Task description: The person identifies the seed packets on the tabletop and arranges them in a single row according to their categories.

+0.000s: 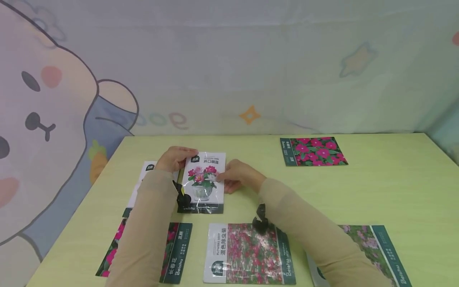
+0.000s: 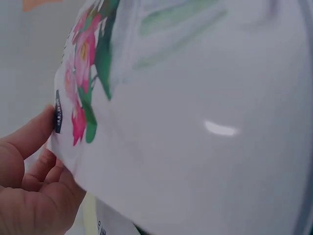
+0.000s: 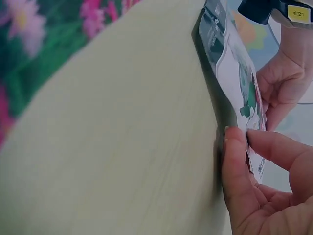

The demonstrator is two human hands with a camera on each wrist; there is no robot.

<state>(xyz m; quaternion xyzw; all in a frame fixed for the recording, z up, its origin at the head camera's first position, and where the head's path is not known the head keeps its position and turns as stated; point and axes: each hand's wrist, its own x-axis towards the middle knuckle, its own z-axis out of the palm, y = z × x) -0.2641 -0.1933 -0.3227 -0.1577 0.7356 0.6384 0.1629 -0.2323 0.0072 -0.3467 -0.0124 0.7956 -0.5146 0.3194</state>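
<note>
A white seed packet [image 1: 202, 185] with pink flowers in a glass bowl printed on it is held between both hands over the table's left half. My left hand [image 1: 172, 160] pinches its upper left corner, thumb on the printed face in the left wrist view. On the right edge, my right hand [image 1: 244, 175] grips the packet between thumb and fingers. Seen from the right wrist, the packet [image 3: 239, 73] is tilted, with its dark bottom band close to the tabletop.
Another white packet [image 1: 135, 191] lies partly under the left forearm, above a red-flowered packet [image 1: 177, 255]. A mixed-flower packet [image 1: 251, 255] lies front centre. The right sleeve covers part of a pink-flowered packet [image 1: 387, 247]. One magenta-flowered packet [image 1: 313, 151] lies at the back right.
</note>
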